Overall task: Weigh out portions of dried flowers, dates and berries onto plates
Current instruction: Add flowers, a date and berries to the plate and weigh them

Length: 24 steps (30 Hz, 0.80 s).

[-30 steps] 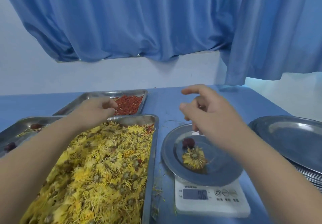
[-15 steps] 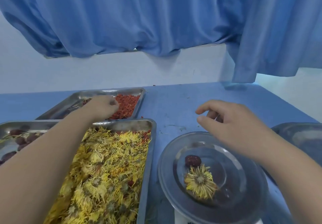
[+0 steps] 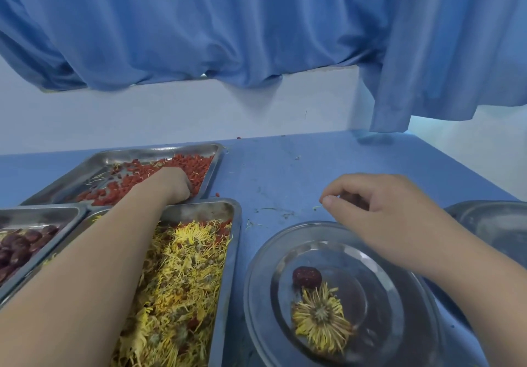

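The left hand point(image 3: 174, 184) is down in the far berry tray point(image 3: 142, 154), its forearm crossing over the flower tray point(image 3: 234, 252). Its fingers are buried among the red berries point(image 3: 188, 167) at the tray's near right corner, so I cannot tell whether they grip any. The right hand point(image 3: 385, 212) hovers over the counter point(image 3: 285, 172) just beyond the far rim of the plate point(image 3: 256, 295). Its thumb tip meets the forefinger, the other fingers are curled in, and nothing shows between them. On the plate, near the wrist and apart from both hands, lie one dark red date point(image 3: 306, 276) and one yellow flower point(image 3: 320, 318), the date just touching the flower's far edge. The loose flowers point(image 3: 185, 281) fill the near tray under the left forearm. The dates point(image 3: 17, 249) sit in a third tray point(image 3: 40, 211) at the left edge, beside that arm. More plates point(image 3: 490, 224) lie at the right edge, beyond the right wrist. A blue curtain point(image 3: 256, 24) hangs behind.
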### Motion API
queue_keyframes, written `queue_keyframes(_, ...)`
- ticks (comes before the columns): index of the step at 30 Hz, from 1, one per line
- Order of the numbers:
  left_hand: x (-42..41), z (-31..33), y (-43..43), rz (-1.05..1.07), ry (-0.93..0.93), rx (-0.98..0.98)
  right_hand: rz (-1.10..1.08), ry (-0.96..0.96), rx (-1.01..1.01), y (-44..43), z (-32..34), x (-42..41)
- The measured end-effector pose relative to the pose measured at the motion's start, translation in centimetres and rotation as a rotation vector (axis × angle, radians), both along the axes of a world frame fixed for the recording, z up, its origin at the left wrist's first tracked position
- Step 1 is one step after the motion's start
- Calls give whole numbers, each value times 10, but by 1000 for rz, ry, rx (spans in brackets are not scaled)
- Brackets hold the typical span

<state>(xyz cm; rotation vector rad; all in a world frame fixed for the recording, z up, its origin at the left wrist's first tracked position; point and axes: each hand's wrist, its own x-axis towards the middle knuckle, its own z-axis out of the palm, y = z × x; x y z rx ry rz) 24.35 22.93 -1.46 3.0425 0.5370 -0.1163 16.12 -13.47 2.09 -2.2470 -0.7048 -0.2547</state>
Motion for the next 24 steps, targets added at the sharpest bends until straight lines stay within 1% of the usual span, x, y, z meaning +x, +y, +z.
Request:
queue_keyframes(11, -2, 2, -3, 28, -66, -121, 23, 15, -13, 5, 3, -7)
queue_keyframes(16, -1, 0, 0, 29, -56, -112, 17, 14, -11, 4, 4, -7)
queue_keyframes(20, 1, -3, 1, 17, -96, -94, 20, 25, -1, 3, 3, -6)
queue_keyframes(24, 5, -5, 2, 4, -60, -104, 21, 26, -4, 4, 2, -5)
